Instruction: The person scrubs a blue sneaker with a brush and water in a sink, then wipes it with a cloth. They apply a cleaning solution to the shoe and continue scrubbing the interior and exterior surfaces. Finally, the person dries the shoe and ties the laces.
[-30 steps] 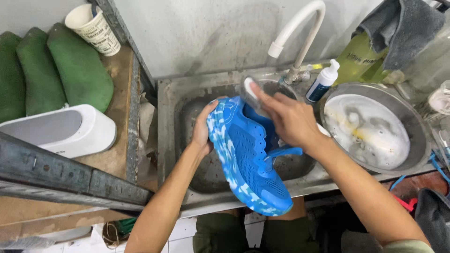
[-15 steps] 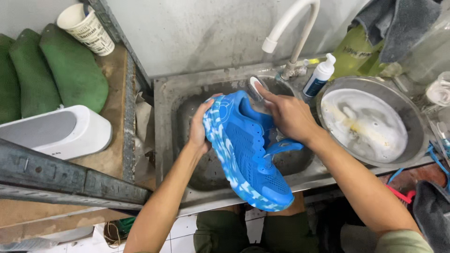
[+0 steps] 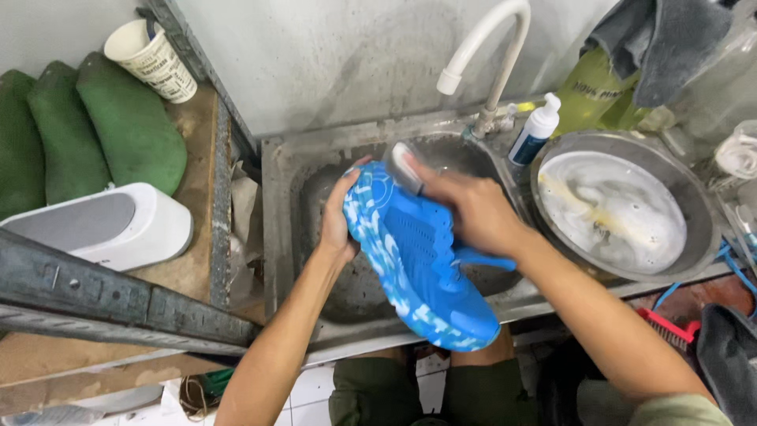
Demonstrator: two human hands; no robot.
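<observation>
My left hand [image 3: 337, 225] gripping blue sneaker [image 3: 414, 260] at its far end, holding it over metal sink [image 3: 277, 237]. My right hand [image 3: 473, 211] closed around scrub brush [image 3: 406, 167], pressing it on shoe's upper near far end. Faucet [image 3: 493, 47] just beyond right hand. Pump bottle [image 3: 532, 134] and soapy metal basin [image 3: 623, 207] right of right hand. Green insoles [image 3: 126, 126], paper cup [image 3: 150, 59], white box [image 3: 102, 225] well left of left hand.
</observation>
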